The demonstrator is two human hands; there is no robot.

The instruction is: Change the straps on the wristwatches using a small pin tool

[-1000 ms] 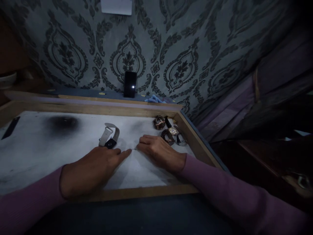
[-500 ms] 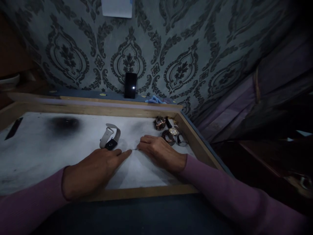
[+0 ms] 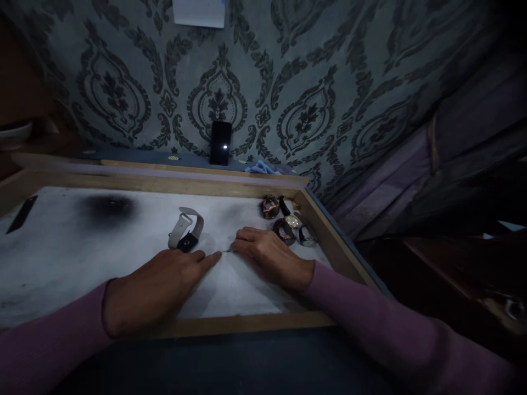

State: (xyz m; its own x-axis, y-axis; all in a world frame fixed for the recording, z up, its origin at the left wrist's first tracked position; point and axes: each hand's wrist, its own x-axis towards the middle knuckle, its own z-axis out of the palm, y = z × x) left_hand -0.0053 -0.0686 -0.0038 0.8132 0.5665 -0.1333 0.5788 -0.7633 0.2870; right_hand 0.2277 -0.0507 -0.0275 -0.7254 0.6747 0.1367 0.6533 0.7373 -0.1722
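Note:
My right hand (image 3: pixel 265 252) is closed in a pinch around a thin, light metal tool (image 3: pixel 226 250), whose exact kind is too small to tell. The tool's exposed end points left and meets the index fingertip of my left hand (image 3: pixel 164 282). That index finger is stretched forward while the others curl under; anything beneath them is hidden. Just beyond my left knuckles, a smartwatch (image 3: pixel 188 242) with a dark face and pale grey strap rests on its side. Several wristwatches (image 3: pixel 284 230) lie beyond my right hand in the tray's right corner.
A shallow wooden-edged tray (image 3: pixel 247 321) with a whitish base surrounds both hands. A flat dark strip (image 3: pixel 22 214) lies at its left. Behind the far edge, a phone (image 3: pixel 220 144) leans on the patterned wall, with a blue cloth (image 3: pixel 263 168) to its right.

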